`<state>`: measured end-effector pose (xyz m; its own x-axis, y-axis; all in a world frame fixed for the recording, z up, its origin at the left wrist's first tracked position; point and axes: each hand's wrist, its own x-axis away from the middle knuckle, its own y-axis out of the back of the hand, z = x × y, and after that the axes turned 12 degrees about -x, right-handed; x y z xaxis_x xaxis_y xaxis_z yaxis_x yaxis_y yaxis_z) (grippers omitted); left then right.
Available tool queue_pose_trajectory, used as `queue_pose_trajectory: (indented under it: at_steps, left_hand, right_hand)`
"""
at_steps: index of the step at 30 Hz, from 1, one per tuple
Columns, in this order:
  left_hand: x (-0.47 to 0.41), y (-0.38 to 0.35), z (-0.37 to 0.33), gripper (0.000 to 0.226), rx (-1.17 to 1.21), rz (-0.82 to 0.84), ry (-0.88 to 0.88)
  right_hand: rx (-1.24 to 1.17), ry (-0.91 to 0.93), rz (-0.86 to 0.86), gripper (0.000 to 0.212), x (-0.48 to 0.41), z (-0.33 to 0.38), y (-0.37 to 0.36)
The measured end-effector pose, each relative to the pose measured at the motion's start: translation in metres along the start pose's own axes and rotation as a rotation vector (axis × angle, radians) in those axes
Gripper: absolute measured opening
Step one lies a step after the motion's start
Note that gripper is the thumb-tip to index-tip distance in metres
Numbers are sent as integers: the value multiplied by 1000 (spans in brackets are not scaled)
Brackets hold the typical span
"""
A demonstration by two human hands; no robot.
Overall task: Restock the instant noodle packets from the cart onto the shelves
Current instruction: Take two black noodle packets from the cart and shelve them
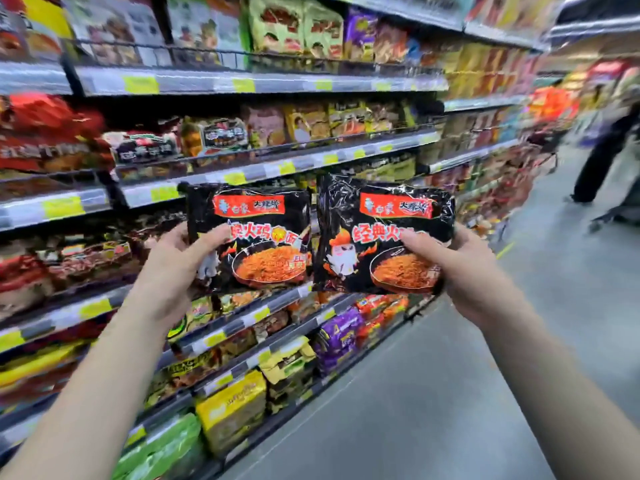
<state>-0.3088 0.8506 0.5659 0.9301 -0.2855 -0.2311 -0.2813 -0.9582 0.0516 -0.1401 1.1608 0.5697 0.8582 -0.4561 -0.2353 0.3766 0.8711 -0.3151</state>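
I hold up two black instant noodle packets side by side in front of the shelves. My left hand (173,271) grips the left packet (256,237) at its lower left, thumb across the front. My right hand (464,271) grips the right packet (384,233) at its lower right, thumb on the front. Both packets show red labels and a pan of orange noodles. They hang in the air before the middle shelf (270,168), touching no shelf. The cart is not in view.
Several shelf tiers (242,84) full of mixed noodle packs run along the left, with yellow price tags on the rails. Grey aisle floor (450,393) opens to the right. A person in dark trousers (599,157) stands far down the aisle.
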Motion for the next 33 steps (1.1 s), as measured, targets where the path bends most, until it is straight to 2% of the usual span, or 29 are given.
queue_pose_trajectory:
  at_steps: [2,3,6,7,10,14,17,23,29,33]
  left_hand:
    - [-8,-38,3,92,6,33,0]
    - [-11,-55,4,91,9,52,4]
    - [-25,-106,8,50,33,128,19]
    - [-30,-120,10,43,47,131,23]
    - [-54,-153,19,56,31,160,25]
    - [-93,-199,31,46,50,199,1]
    - [-132,-233,38,26,68,178,-10]
    - [-227,-294,42,19,72,143,-28]
    - [-326,-346,42,39,65,115,-74]
    - [-375,-388,44,37,49,103,-106]
  right_hand:
    - [9,-3,-39,65,-2,6,35]
    - [10,-2,-60,66,-3,8,50]
    - [26,5,-117,82,-9,12,89]
    - [27,8,-135,89,-13,14,100]
    - [13,14,-195,99,-26,18,126]
    - [-11,18,-212,75,-57,20,154]
    - [-3,34,-210,62,-93,20,174]
    - [17,55,-187,56,-201,35,214]
    - [66,61,-160,68,-318,49,247]
    - [74,69,-144,68,-367,48,275]
